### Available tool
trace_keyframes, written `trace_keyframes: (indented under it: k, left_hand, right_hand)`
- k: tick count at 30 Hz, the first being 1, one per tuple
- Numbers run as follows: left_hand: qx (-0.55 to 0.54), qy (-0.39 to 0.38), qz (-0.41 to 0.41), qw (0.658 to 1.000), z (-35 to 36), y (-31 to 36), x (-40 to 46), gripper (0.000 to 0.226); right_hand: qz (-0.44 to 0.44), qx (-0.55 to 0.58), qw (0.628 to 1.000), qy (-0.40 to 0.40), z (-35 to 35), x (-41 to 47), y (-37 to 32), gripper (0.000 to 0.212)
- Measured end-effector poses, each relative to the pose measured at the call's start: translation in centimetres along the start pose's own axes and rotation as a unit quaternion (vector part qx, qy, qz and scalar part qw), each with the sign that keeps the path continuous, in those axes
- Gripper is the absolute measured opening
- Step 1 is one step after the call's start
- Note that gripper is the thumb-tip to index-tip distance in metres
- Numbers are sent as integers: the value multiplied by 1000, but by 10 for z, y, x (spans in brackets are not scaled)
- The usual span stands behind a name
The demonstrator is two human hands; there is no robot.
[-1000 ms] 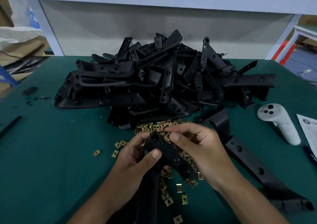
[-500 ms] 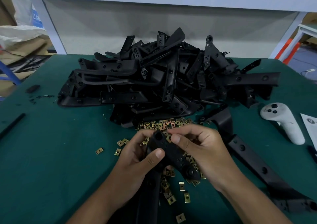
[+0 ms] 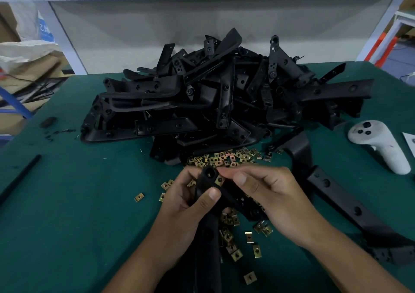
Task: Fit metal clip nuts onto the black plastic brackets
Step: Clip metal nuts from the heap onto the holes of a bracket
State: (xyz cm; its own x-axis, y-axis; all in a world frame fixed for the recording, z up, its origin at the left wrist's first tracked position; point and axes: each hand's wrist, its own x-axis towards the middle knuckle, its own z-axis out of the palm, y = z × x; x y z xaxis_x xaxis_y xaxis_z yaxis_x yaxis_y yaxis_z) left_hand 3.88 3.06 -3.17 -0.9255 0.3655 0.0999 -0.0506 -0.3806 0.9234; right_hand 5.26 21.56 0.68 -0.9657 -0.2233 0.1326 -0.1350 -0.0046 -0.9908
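My left hand (image 3: pixel 186 205) grips a long black plastic bracket (image 3: pixel 207 236) near its upper end, thumb across its face. My right hand (image 3: pixel 269 196) pinches a brass clip nut (image 3: pixel 219 181) against the bracket's edge just below the top hole. Loose clip nuts (image 3: pixel 226 158) lie scattered on the green mat behind and under my hands. A large heap of black brackets (image 3: pixel 213 99) fills the middle of the table.
A white controller (image 3: pixel 379 144) lies at the right, with a paper corner (image 3: pixel 409 140) beyond it. Another long bracket (image 3: pixel 350 205) lies to the right of my hands. A black rod (image 3: pixel 20 178) and small black bits (image 3: pixel 48 122) sit at the left.
My hands stay on the same bracket. The right fingers have shifted the clip nut closer onto the bracket's edge; the view has tilted slightly.
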Motion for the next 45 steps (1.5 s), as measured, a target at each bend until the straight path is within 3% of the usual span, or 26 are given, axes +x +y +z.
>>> trace_keyframes:
  k: [4,7,9,12,14,18,21,24,26,30,35,37,42,45]
  left_hand:
    - [9,25,-7,1000,3,6,0,40]
    - [-15,64,-28,997,4,10,4,27]
    - [-17,74,-39,996,3,15,7,30]
    - [-14,98,-50,994,-5,16,10,26]
    - [-2,100,-61,993,-10,13,10,18]
    - [-21,85,-76,993,-12,13,9,24]
    - [-30,82,-99,991,-11,13,9,39]
    - [-30,102,-90,990,-11,12,18,13]
    - [-42,100,-89,990,-10,13,19,10]
    - [-27,55,-92,994,-7,13,5,46]
    - [-36,48,-97,993,-5,11,8,35]
    - [-33,42,-93,994,-6,10,8,40]
    - [-12,19,-78,997,-10,7,8,60]
    - [0,27,-76,997,-8,8,6,61]
  right_hand:
    - [27,19,997,-69,-11,2,6,41]
    - [47,-110,992,-42,-27,8,14,40]
    - [44,-283,958,-14,-37,11,19,34]
    - [42,-486,868,-90,-47,10,23,47]
    - [23,-518,849,-98,-47,10,26,42]
    - [-20,-519,850,-88,-42,9,31,22]
    - [-9,-491,868,-80,-43,8,32,19]
    - [5,-435,899,-52,-44,9,29,11]
    - [2,-381,925,-8,-44,10,24,7]
    - [41,-272,961,43,-44,13,20,5]
    - [63,-239,966,74,-44,14,23,4]
    - [77,-224,968,79,-44,14,23,5]
    - [87,-38,994,51,-36,14,21,7]
    - [77,-2,997,19,-30,13,20,10]
